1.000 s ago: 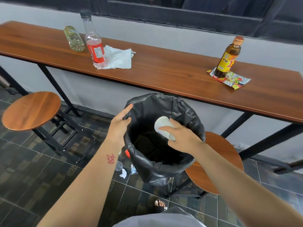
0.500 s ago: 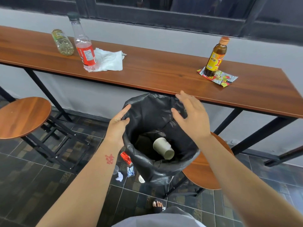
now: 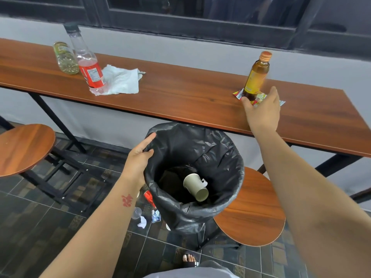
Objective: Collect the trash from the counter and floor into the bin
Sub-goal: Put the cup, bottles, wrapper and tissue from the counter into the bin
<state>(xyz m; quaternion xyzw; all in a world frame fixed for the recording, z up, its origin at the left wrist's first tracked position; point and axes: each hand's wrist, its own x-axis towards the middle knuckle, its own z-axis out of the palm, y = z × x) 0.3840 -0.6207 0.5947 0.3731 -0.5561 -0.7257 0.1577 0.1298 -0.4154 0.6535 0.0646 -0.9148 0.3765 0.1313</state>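
A bin with a black liner [image 3: 226, 157] stands below the counter, with a paper cup [image 3: 195, 187] lying inside. My left hand [image 3: 138, 157] grips the liner's left rim. My right hand [image 3: 262, 109] reaches over the wooden counter [image 3: 180, 95], fingers apart, just in front of a brown bottle [image 3: 257, 75] that stands on a colourful wrapper [image 3: 240, 94]. Further left on the counter are a red-labelled plastic bottle [image 3: 88, 67], a small clear bottle [image 3: 66, 59] and a crumpled white tissue [image 3: 122, 80]. Small litter [image 3: 148, 209] lies on the floor beside the bin.
A round wooden stool [image 3: 255, 213] stands right of the bin and partly under it; another stool [image 3: 22, 147] is at the left. Black counter legs run down to the tiled floor. A sandalled foot [image 3: 189, 258] shows at the bottom.
My right hand let the paper cup fall into the bin, then rose and reached right to the brown bottle. My left hand stayed on the liner rim.
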